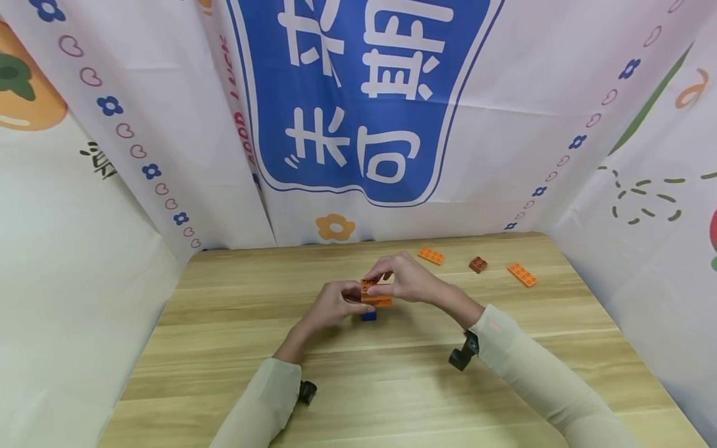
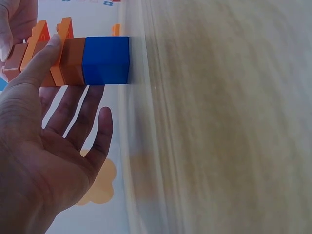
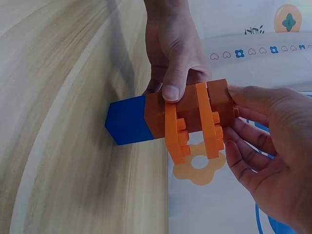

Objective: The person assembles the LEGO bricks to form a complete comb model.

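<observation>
A stack of toy building bricks stands on the table between both hands, with a blue brick [image 3: 127, 120] at its foot. Above the blue one, brown bricks alternate with two thin orange plates, a lower plate [image 3: 174, 131] and an upper plate [image 3: 208, 122], whose studded ends jut out to one side. My left hand [image 1: 334, 303] grips the stack's middle, thumb against the lower plate and the brown next to it. At the top, my right hand [image 1: 411, 278] pinches the uppermost brown brick [image 3: 220, 99]. Some of the left fingers are hidden behind the stack.
Loose at the back right of the wooden table [image 1: 392, 386] lie an orange plate [image 1: 431, 255], a small brown brick [image 1: 478, 264] and another orange plate [image 1: 523, 274]. A printed cloth [image 1: 493, 155] hangs behind the table, and similar cloth flanks both sides.
</observation>
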`<state>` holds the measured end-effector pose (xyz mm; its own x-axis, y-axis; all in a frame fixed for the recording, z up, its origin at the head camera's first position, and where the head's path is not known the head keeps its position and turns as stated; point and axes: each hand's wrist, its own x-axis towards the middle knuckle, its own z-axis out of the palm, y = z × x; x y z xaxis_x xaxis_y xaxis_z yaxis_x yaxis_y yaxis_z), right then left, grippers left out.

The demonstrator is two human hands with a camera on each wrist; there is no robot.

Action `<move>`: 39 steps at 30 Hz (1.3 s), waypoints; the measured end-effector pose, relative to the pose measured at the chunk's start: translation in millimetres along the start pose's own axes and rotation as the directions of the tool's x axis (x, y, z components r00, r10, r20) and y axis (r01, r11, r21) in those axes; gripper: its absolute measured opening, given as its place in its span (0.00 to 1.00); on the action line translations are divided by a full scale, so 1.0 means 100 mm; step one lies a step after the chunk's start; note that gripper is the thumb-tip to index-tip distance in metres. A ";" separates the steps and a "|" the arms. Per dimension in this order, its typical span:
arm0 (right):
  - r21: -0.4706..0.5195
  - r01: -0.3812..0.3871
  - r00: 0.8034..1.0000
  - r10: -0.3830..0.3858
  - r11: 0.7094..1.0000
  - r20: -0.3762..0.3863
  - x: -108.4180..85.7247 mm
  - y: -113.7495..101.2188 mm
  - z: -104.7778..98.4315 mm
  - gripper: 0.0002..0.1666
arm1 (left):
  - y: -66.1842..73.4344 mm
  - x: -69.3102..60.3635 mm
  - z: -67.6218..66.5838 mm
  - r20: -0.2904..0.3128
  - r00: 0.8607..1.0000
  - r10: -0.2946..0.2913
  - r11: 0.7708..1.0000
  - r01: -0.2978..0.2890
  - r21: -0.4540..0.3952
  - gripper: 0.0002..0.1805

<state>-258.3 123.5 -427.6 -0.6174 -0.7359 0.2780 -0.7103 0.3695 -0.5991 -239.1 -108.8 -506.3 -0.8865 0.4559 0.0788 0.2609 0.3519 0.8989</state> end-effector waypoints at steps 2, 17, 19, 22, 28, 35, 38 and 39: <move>0.015 0.003 1.000 -0.003 1.000 -0.007 -0.01 0.01 0.01 0.12 | -0.01 0.00 0.00 0.003 1.000 -0.002 1.000 0.002 -0.001 0.16; 0.016 -0.103 0.993 0.104 0.995 -0.063 -0.13 0.10 -0.07 0.20 | 0.01 -0.01 0.03 -0.016 1.000 -0.025 1.000 0.025 0.018 0.17; 0.018 -0.118 0.990 0.119 0.993 -0.077 -0.16 0.14 -0.10 0.20 | 0.01 0.00 0.03 -0.018 0.999 -0.031 0.999 0.031 0.020 0.18; 0.016 -0.123 0.987 0.124 0.992 -0.105 -0.21 0.21 -0.14 0.20 | 0.01 -0.01 0.03 -0.023 0.999 -0.035 0.999 0.036 0.030 0.18; -0.019 -0.131 0.980 0.127 0.991 -0.155 -0.29 0.38 -0.21 0.20 | 0.03 -0.01 0.04 -0.037 0.998 -0.045 0.998 0.047 0.046 0.18; -0.047 -0.190 0.969 0.180 0.981 -0.168 -0.39 0.59 -0.27 0.22 | 0.06 -0.01 0.04 -0.036 0.997 -0.061 0.997 0.063 0.052 0.18; -0.061 -0.223 0.961 0.209 0.973 -0.180 -0.42 0.66 -0.30 0.23 | 0.06 0.00 0.05 -0.040 0.997 -0.070 0.996 0.073 0.061 0.19; -0.068 -0.234 0.958 0.218 0.970 -0.184 -0.44 0.68 -0.31 0.23 | 0.07 -0.01 0.05 -0.041 0.997 -0.072 0.995 0.075 0.063 0.19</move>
<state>-290.5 198.5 -457.1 -0.8089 -0.5204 0.2738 -0.5675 0.5691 -0.5950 -235.0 -102.9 -502.1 -0.9179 0.3955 0.0312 0.2176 0.4361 0.8732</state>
